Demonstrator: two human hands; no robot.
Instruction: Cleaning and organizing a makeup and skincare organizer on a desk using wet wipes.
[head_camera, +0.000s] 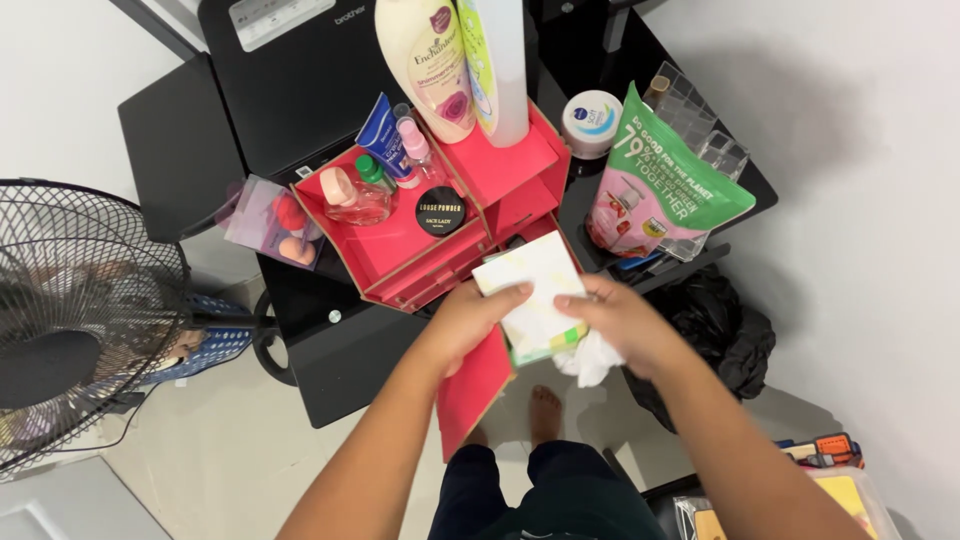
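We see the left hand (468, 322) and right hand (618, 320) both pinching a pale tissue box (530, 290) by its near edges, just near of the red organiser (440, 200). White tissue (590, 360) hangs under the right hand. Far left in the organiser stand a black powder jar (440, 210) and small bottles (385, 165); a green pouch (660, 185) leans to the right.

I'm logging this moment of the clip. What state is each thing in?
Left hand: gripping the tissue box.
Right hand: gripping the tissue box.
Tissue box: held up, tissue hanging out.
Pink organizer: drawer pulled out.
Lotion bottle: upright.
Green pouch: standing.
Cream jar: lid on.
Fan: blades too blurred to judge.
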